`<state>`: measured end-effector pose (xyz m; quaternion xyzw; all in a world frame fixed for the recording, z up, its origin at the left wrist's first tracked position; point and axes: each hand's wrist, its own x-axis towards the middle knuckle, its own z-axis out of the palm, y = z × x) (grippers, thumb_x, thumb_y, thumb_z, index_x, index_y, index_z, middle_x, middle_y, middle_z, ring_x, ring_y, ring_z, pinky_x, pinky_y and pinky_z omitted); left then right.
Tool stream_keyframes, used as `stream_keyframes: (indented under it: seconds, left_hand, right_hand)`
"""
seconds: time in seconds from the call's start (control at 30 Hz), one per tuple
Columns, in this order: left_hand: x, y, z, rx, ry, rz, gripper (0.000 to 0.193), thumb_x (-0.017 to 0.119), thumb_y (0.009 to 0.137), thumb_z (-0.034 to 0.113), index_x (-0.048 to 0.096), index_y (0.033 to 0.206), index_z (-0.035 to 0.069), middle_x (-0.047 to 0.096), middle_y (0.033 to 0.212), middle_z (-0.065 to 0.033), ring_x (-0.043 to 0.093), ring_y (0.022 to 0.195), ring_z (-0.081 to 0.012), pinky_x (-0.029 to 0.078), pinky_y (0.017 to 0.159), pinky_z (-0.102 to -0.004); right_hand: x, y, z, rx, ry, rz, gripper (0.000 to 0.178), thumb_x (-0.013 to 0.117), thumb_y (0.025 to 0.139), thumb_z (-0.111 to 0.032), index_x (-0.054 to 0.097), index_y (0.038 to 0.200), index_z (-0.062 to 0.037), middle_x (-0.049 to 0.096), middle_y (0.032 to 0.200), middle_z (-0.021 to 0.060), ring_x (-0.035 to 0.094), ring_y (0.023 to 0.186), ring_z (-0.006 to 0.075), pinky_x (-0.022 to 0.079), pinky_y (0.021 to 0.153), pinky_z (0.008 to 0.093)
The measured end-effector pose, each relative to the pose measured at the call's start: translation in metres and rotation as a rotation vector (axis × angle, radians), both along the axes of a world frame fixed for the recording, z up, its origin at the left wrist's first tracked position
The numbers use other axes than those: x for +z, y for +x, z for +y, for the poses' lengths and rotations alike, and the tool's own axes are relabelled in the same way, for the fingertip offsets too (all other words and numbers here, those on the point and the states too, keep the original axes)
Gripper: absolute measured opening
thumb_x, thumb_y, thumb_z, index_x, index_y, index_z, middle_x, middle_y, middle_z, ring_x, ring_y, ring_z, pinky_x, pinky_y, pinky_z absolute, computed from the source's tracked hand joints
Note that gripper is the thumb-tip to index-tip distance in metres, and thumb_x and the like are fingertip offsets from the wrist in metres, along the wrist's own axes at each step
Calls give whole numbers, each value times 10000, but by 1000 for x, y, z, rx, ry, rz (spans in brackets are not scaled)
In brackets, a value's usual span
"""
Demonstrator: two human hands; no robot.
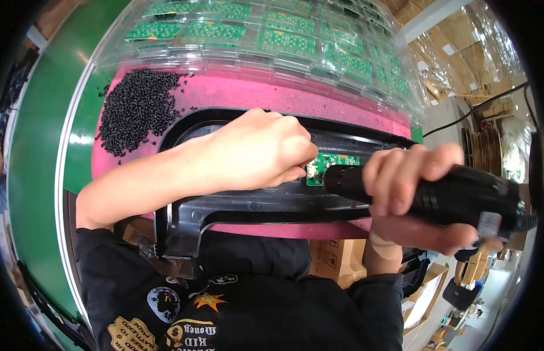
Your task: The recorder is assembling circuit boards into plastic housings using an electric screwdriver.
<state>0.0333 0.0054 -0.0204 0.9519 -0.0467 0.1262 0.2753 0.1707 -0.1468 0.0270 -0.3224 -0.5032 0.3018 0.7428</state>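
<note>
A black plastic housing point(254, 206) lies in front of me, and a small green circuit board point(336, 159) sits inside it. My left hand point(269, 146) reaches across the housing from the left, its fingers closed at the board's left edge. Whatever those fingertips pinch is hidden. My right hand point(409, 178) is wrapped round a thick black electric screwdriver point(474, 193), held nearly level. The screwdriver's front end points left and lies over the board's lower part; its tip is hard to make out.
Small black screws point(137, 108) are heaped on the pink mat point(225, 90) at the left. Behind, clear plastic trays point(283, 58) hold many green boards. A black cable point(482, 105) hangs at the right. A cardboard box point(340, 260) stands below the mat's near edge.
</note>
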Motion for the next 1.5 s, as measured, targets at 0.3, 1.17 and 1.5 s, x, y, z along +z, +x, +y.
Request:
stream_keyframes:
  seconds: [0.3, 1.17, 1.5]
  left_hand:
    - [9, 9, -7, -115, -107, -266, 160, 730, 807, 69, 633, 920, 11, 653, 831, -94, 651, 779, -278, 534, 626, -365]
    - [15, 8, -7, 44, -125, -79, 94, 656, 828, 10, 621, 914, -4, 658, 871, -126, 643, 825, -318, 519, 699, -397]
    - [43, -6, 5, 209, 17, -88, 215, 677, 837, 74, 597, 1022, -2, 635, 976, -133, 623, 895, -300, 508, 791, -379]
  right_hand:
    - [23, 14, -11, 53, 219, 77, 570, 737, 784, -530, 467, 1028, -92, 526, 645, -26, 495, 470, 90, 422, 543, 257]
    - [-16, 63, -25, -158, -171, -44, 691, 570, 840, -718, 462, 998, -55, 447, 596, -16, 402, 435, 97, 354, 481, 259]
    - [-12, 63, -25, -152, -188, 14, 698, 576, 827, -729, 489, 1021, -64, 451, 599, -28, 409, 453, 95, 359, 515, 264]
